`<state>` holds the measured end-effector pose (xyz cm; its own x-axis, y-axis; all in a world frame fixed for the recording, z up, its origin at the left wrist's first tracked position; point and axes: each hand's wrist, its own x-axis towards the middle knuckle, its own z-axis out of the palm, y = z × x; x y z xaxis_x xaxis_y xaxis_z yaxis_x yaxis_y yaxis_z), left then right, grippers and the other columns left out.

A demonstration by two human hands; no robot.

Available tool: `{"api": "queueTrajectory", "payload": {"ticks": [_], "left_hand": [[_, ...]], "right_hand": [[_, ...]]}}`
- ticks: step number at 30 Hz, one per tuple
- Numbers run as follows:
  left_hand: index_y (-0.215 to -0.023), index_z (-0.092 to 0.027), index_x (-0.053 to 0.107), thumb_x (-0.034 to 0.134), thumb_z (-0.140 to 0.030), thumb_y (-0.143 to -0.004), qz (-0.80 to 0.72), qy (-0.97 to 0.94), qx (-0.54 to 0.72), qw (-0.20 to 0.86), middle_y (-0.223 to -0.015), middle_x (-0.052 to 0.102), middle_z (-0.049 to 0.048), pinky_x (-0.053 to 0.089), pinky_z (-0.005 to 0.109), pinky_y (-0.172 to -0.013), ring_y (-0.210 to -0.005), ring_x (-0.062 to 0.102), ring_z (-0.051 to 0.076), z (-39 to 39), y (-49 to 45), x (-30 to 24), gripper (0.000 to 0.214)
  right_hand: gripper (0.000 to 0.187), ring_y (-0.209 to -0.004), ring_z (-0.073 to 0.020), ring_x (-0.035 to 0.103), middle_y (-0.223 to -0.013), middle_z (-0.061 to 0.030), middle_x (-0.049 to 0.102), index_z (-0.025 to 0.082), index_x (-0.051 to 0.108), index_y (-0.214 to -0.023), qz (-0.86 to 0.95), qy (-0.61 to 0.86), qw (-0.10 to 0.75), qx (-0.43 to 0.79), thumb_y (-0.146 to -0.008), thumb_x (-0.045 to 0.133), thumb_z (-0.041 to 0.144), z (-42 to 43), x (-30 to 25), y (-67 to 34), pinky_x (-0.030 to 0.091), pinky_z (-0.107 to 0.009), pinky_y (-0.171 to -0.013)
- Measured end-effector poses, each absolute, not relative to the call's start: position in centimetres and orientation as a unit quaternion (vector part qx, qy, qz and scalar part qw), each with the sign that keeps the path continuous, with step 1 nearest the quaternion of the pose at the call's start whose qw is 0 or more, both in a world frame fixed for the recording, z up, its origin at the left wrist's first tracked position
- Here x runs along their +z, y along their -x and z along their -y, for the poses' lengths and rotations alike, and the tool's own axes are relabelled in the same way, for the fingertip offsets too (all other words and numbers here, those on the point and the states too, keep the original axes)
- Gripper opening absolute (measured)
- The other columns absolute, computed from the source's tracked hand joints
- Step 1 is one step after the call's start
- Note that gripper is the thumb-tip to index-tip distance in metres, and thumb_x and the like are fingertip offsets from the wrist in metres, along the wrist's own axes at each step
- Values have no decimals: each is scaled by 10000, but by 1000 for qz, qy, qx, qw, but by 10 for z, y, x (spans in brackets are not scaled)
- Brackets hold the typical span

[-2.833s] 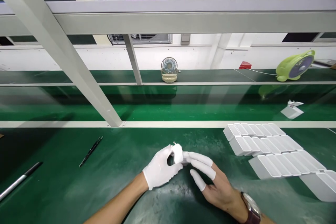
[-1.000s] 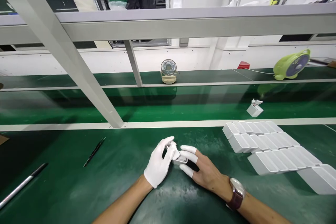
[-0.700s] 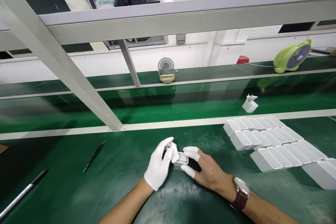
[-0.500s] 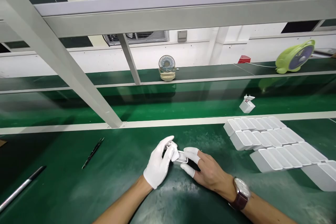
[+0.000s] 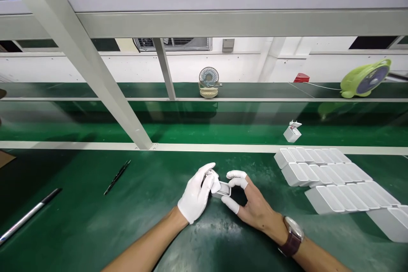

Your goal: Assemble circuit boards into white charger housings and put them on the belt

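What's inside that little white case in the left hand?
Inside the white case, a greyish surface shows, too small to make out. The left hand and a small white piece cover its left end, so whatever is there can't be seen.

White left glove [image 5: 193,199], white-capped right fingers [image 5: 239,182], maroon-strapped silver watch [image 5: 293,228]

From back here I see a small white box [image 5: 225,190] held in the left hand [image 5: 195,197]. Its open side faces up toward me, with a thin rim and grey inside. A little white piece [image 5: 216,184] sits tilted at its left end. I can't tell if they are joined.
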<state>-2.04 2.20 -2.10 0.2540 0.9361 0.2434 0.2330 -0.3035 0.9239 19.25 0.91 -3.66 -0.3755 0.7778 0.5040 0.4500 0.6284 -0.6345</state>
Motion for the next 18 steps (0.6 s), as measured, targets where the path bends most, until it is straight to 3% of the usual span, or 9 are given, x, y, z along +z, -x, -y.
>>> {"api": "queueTrajectory", "payload": {"ticks": [4,10,18], "left_hand": [[-1386,-196,448,354,-356,-1053,-422,-680,437,410,-916,622,22,471,391,-925,-892,603,163,-22,20,-22,381],[-1394,-191,435,339,-346,-1057,-417,-684,441,405,-844,607,8,465,402,-928,-867,594,164,-22,20,-22,383],[-1383,-190,449,344,-350,-1054,-423,-685,439,399,-884,628,22,465,399,-938,-905,614,175,-22,19,-18,380]], "right_hand": [[318,-1234,-290,563,-1309,-155,552,231,517,-1189,836,372,360,183,-921,668,312,-9,-37,-192,535,-486,-988],[294,-1173,-282,603,-1277,-153,592,227,515,-1124,820,382,392,170,-907,688,323,-10,-35,-196,563,-467,-929],[417,-1120,-243,635,-1207,-129,634,227,492,-1351,839,328,403,160,-952,611,196,-9,-38,-195,570,-430,-948]]}}
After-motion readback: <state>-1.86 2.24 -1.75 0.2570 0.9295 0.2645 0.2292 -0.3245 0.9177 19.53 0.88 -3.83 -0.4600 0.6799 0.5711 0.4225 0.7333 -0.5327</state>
